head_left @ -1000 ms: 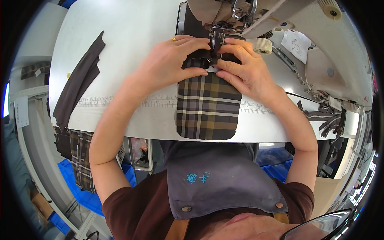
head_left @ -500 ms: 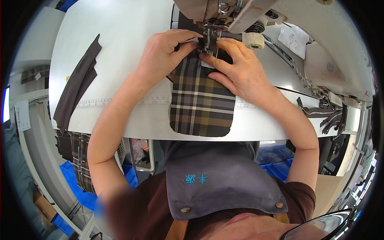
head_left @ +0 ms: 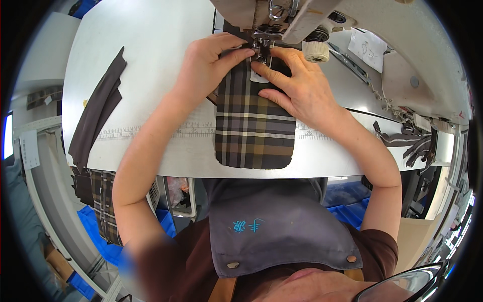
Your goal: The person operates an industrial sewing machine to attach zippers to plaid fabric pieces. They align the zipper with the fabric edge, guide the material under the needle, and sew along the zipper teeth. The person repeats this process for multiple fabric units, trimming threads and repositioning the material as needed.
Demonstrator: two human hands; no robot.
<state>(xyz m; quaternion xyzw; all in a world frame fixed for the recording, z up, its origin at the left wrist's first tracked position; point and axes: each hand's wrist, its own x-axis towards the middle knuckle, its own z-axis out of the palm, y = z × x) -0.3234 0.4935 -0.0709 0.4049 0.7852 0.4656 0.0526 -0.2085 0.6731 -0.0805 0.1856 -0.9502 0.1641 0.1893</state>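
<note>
A plaid fabric piece (head_left: 255, 138) in brown, black and white, its near corners rounded, lies on the table beneath the sewing machine's presser foot (head_left: 261, 50). On its far part is a small white patch (head_left: 258, 76), partly covered by fingers. My left hand (head_left: 214, 58) is closed at the left of the foot, thumb and forefinger pinching dark fabric there. Spread across the plaid piece, my right hand (head_left: 299, 83) rests to the right of the foot. One fingertip touches the white patch close to the needle area, which the foot largely hides.
The machine head (head_left: 317, 17) with a ribbed cream knob (head_left: 316, 52) overhangs the far side. Dark fabric strips (head_left: 98, 110) lie at left; zipper-like strips (head_left: 412, 143) at right. A ruler scale (head_left: 188, 131) crosses the white table (head_left: 146, 75). More plaid fabric (head_left: 105, 206) hangs below left.
The plaid piece has slid slightly away from me under the foot. My left thumb has shifted a little toward the foot; my right hand has barely moved.
</note>
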